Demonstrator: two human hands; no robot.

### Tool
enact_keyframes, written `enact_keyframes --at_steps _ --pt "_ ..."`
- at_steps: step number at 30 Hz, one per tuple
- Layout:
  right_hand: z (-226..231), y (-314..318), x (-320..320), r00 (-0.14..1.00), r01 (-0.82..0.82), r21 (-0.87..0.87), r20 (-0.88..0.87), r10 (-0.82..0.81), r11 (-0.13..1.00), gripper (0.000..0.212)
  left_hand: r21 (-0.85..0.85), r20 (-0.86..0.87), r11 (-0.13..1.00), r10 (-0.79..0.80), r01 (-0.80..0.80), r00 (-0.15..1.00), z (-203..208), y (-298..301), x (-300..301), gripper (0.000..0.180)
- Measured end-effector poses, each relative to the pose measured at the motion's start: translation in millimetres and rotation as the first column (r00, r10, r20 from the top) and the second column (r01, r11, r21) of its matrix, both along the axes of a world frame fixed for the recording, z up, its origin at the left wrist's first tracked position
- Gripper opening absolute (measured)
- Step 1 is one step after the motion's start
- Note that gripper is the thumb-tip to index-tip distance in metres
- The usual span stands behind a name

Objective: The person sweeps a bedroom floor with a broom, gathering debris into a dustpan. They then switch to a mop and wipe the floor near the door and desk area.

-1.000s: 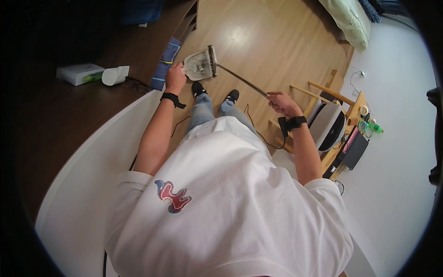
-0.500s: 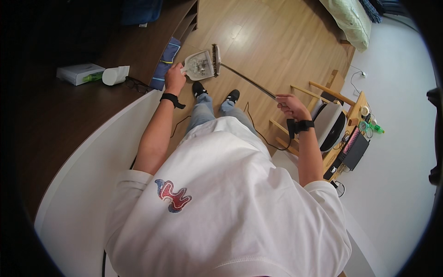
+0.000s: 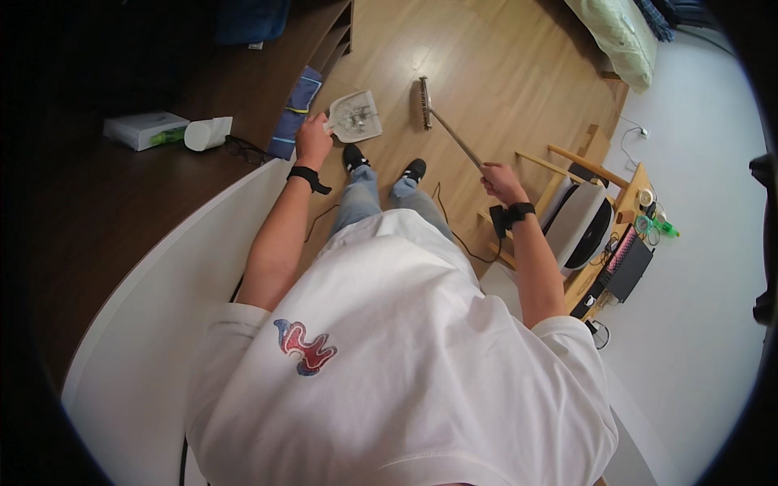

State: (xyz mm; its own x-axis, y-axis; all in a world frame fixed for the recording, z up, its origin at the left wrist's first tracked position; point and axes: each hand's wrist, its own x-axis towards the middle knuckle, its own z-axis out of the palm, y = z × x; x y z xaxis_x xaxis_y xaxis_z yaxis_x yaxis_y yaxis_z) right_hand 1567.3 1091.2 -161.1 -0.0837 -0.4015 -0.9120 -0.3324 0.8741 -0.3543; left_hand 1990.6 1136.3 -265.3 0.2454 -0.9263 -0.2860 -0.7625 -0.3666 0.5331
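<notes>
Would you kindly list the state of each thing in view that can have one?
dustpan: held in the left hand, with debris inside
broom: held by its handle in the right hand, brush head apart from the dustpan
glasses: lying on the dark tabletop
tissue box: lying flat on the tabletop

White tee (image 3: 405, 356), jeans (image 3: 361, 194), black wristbands (image 3: 305, 175)

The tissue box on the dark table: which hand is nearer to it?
Left. The left hand, holding the dustpan, is just right of the tissue box; the right hand grips the broom farther right.
</notes>
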Motion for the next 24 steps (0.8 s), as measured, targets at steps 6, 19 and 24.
enact_keyframes --at_steps 6,19,24 --pt "-53 -6 32 0.996 -0.081 -0.002 -0.038 0.081 0.997 0.013 -0.013 -0.005 1.0 -0.013 0.013 1.0 2 0 -2 0.023" --pt "-60 19 123 0.938 -0.345 0.009 -0.017 0.345 0.939 0.022 -0.016 0.0 1.0 -0.009 0.009 1.0 4 -6 -7 0.023" --pt "-59 25 142 0.94 -0.337 0.044 0.078 0.333 0.94 0.019 0.025 0.002 1.0 -0.018 0.018 1.0 -1 -7 -7 0.025"
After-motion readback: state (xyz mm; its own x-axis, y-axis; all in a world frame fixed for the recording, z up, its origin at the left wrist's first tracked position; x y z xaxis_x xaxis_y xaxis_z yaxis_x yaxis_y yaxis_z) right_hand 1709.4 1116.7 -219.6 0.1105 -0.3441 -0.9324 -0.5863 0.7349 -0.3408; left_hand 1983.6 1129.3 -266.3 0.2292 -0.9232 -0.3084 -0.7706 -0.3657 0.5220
